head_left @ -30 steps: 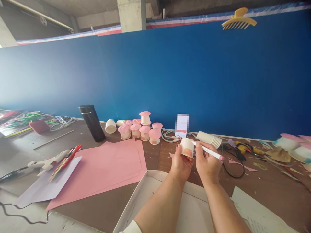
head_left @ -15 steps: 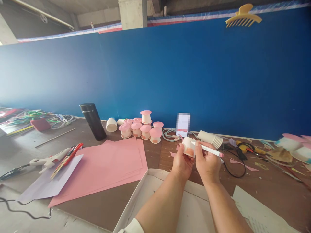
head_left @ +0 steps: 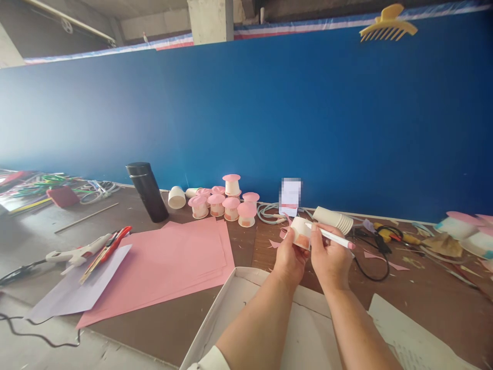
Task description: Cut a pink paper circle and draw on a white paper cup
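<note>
My left hand [head_left: 289,257] grips a small white paper cup [head_left: 301,232] with an orange-pink patch on its side, held up over the brown table. My right hand [head_left: 330,257] is closed round a white marker with a pink cap [head_left: 332,237], whose tip touches the cup's upper edge. Both hands are close together, just beyond the far edge of an open white cardboard box [head_left: 231,303].
Pink paper sheets [head_left: 169,264] lie left of the box, with a glue gun [head_left: 75,253], red scissors [head_left: 110,245] and a black flask [head_left: 147,191]. Several pink-topped cups [head_left: 225,203] stand by the blue wall. A stack of paper cups [head_left: 333,220], cables and scraps lie on the right.
The cup has tilted a little in my left hand and the marker tip has shifted slightly on it. Both hands stay in the same place.
</note>
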`<state>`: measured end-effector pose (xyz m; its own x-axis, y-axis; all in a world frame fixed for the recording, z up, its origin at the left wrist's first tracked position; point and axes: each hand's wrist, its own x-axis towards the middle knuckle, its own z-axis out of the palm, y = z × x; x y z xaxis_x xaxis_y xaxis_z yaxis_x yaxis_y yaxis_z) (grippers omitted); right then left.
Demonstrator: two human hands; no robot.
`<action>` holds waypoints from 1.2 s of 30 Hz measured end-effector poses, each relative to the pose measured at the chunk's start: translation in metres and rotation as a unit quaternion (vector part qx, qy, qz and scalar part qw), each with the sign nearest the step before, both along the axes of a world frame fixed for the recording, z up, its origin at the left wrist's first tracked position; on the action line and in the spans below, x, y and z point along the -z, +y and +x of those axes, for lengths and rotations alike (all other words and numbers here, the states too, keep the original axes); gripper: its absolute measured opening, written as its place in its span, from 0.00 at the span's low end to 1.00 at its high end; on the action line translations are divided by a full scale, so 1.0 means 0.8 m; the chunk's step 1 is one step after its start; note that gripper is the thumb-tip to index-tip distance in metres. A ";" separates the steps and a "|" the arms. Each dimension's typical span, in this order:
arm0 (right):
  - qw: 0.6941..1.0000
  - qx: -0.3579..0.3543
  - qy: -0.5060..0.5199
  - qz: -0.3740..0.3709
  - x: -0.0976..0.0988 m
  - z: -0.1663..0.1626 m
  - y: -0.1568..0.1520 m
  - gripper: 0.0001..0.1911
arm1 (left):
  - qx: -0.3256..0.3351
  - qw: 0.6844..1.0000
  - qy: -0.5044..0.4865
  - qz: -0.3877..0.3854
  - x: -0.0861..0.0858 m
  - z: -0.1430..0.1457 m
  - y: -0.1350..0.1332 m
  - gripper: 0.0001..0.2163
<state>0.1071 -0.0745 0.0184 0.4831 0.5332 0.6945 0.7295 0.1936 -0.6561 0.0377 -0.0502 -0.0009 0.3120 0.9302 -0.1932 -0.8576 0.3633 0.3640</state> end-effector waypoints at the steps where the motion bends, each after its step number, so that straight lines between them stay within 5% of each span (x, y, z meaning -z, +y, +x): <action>1: 1.000 0.001 0.002 0.002 -0.001 0.000 0.000 0.19 | -0.001 1.000 0.003 -0.001 0.000 0.000 0.000 0.14; 36: 1.000 0.015 -0.004 0.027 0.000 0.003 0.003 0.16 | -0.014 0.998 0.058 0.014 -0.006 0.000 -0.004 0.13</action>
<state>0.1096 -0.0723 0.0181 0.4924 0.4808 0.7256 0.7403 0.2070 -0.6396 0.0379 -0.0536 0.0036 0.2625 0.9438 -0.2009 -0.8194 0.3280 0.4702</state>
